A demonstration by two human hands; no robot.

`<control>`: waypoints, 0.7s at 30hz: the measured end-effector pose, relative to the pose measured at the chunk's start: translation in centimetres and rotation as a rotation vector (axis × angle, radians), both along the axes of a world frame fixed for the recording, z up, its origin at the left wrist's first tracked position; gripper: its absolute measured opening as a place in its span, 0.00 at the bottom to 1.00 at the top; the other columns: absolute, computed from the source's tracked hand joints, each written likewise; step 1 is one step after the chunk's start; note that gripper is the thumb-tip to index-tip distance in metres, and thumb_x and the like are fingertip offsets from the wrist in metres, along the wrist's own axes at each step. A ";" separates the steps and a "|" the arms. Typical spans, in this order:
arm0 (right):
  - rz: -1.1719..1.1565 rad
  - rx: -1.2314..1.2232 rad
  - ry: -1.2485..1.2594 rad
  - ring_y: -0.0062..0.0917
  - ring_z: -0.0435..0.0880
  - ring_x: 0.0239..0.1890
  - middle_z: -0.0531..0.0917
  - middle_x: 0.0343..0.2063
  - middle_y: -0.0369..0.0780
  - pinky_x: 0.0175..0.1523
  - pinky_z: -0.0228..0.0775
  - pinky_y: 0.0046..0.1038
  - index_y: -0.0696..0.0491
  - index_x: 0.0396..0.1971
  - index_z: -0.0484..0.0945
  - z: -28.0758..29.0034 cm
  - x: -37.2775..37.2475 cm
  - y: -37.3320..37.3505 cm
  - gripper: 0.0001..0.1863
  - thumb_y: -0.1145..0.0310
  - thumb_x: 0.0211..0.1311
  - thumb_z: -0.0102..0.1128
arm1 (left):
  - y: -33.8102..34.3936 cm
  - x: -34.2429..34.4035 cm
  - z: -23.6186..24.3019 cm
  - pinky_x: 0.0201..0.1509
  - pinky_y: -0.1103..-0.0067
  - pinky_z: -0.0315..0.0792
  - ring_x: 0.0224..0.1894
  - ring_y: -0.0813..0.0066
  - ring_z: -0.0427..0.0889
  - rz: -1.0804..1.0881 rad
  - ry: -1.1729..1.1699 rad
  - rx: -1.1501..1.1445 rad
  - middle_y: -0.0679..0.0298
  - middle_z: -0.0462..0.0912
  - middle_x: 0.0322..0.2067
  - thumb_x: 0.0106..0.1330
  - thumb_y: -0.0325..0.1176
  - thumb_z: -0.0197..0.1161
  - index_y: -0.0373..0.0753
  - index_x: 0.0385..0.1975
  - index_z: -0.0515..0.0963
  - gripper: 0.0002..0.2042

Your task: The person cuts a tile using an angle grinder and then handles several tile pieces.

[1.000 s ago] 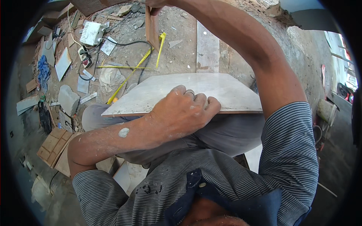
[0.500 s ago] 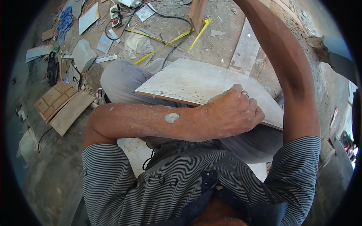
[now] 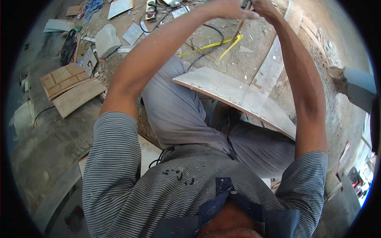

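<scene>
My left hand (image 3: 232,9) is raised at the top of the view, blurred, with fingers stretched out toward my right hand (image 3: 265,8). The upper edge cuts off part of my right hand, whose fingers look curled round a small dark thing I cannot make out. Just below the hands, a narrow brown strip (image 3: 239,27) stands tilted; whether either hand touches it cannot be told. Nearer to me, a large pale tile (image 3: 234,89) with a brown edge and dark specks lies slanting over my legs, and neither hand is on it.
A yellow folding rule (image 3: 229,43) and a black cable (image 3: 216,29) lie on the dusty ground ahead. To the left are a power strip (image 3: 151,11), a stone lump (image 3: 107,41) and brown tiles (image 3: 77,95). A long pale plank (image 3: 274,59) runs along the right.
My left hand has left the pale tile and swung up and forward beside my right hand. The view has shifted, so the ground things sit lower and farther right.
</scene>
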State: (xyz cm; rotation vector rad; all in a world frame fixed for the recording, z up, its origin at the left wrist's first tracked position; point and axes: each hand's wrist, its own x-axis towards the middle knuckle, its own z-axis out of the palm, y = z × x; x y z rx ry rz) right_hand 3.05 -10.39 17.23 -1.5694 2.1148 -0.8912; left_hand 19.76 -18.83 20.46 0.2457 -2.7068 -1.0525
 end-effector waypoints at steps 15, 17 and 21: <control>0.235 0.456 0.052 0.49 0.79 0.50 0.77 0.47 0.60 0.55 0.70 0.41 0.59 0.65 0.56 13.7 12.2 17.3 0.44 0.41 0.60 0.55 | 3.5 -6.8 -9.1 0.48 0.63 0.73 0.43 0.49 0.81 -0.005 -0.223 0.080 0.39 0.80 0.38 0.65 0.44 0.50 0.26 0.53 0.65 0.26; 0.472 0.296 0.082 0.52 0.81 0.40 0.80 0.37 0.59 0.47 0.72 0.45 0.60 0.64 0.57 15.7 18.6 19.4 0.40 0.49 0.60 0.59 | -4.7 -4.3 -11.4 0.50 0.63 0.72 0.46 0.46 0.80 -0.172 -0.337 -0.232 0.39 0.80 0.40 0.65 0.48 0.52 0.30 0.60 0.60 0.30; 0.256 0.510 0.232 0.48 0.81 0.28 0.80 0.23 0.49 0.34 0.73 0.45 0.56 0.50 0.69 13.0 17.5 25.6 0.22 0.62 0.59 0.59 | 1.2 -6.1 -10.2 0.41 0.66 0.72 0.35 0.58 0.77 -0.168 0.010 0.148 0.46 0.79 0.30 0.63 0.38 0.56 0.30 0.34 0.77 0.14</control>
